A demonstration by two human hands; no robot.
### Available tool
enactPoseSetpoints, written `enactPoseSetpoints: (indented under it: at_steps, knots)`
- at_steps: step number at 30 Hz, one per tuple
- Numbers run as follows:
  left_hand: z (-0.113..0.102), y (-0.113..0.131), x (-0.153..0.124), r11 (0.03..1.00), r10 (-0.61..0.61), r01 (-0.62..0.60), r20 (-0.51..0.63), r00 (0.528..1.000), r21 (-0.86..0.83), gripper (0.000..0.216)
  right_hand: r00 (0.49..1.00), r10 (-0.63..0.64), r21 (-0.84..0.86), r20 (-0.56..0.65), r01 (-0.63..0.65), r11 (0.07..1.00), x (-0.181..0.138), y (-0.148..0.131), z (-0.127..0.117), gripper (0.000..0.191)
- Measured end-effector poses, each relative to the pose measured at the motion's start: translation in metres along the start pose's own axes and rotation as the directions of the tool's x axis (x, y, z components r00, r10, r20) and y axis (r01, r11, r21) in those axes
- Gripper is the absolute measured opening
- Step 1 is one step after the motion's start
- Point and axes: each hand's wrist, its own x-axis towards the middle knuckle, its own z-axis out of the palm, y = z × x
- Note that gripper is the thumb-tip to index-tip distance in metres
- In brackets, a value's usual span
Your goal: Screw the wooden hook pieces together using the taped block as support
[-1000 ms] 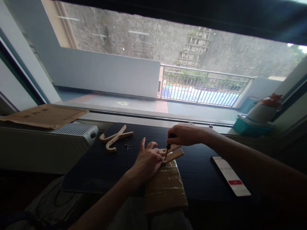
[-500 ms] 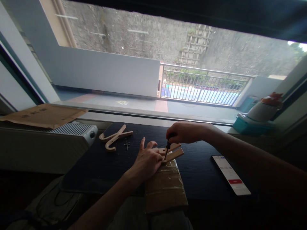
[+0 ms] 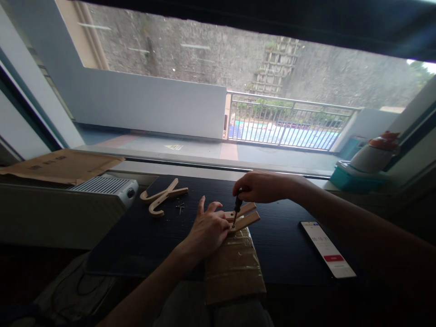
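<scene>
My left hand presses down on two light wooden pieces that lie crossed on a taped cardboard box; its index finger is stretched out while the other fingers curl over the wood. My right hand is closed round a small dark-handled screwdriver, held upright with its tip on the wooden pieces beside my left thumb. Two more curved wooden pieces lie crossed further left on the dark table, with a few small screws next to them.
A phone with a lit screen lies on the table at the right. A white heater with brown cardboard on top stands at the left. A teal container with a white object on it sits on the sill at the right.
My right hand has shifted slightly left and up with the screwdriver, its tip staying on the wooden pieces. My left hand has kept its place.
</scene>
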Motion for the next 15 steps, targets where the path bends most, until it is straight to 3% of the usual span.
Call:
enactPoseSetpoints:
  at_steps: [10, 15]
  knots:
    - [-0.001, 0.001, -0.001, 1.000, -0.002, 0.002, 0.010, 1.000, 0.014, 0.017, 0.997, 0.066, 0.100, -0.034, -0.062, 0.993, 0.001, 0.002, 0.008, 0.030]
    - [-0.003, 0.003, -0.001, 1.000, -0.008, 0.008, -0.002, 1.000, 0.026, 0.017, 0.990, 0.028, 0.004, -0.137, -0.027, 1.000, -0.005, 0.001, 0.014, 0.028]
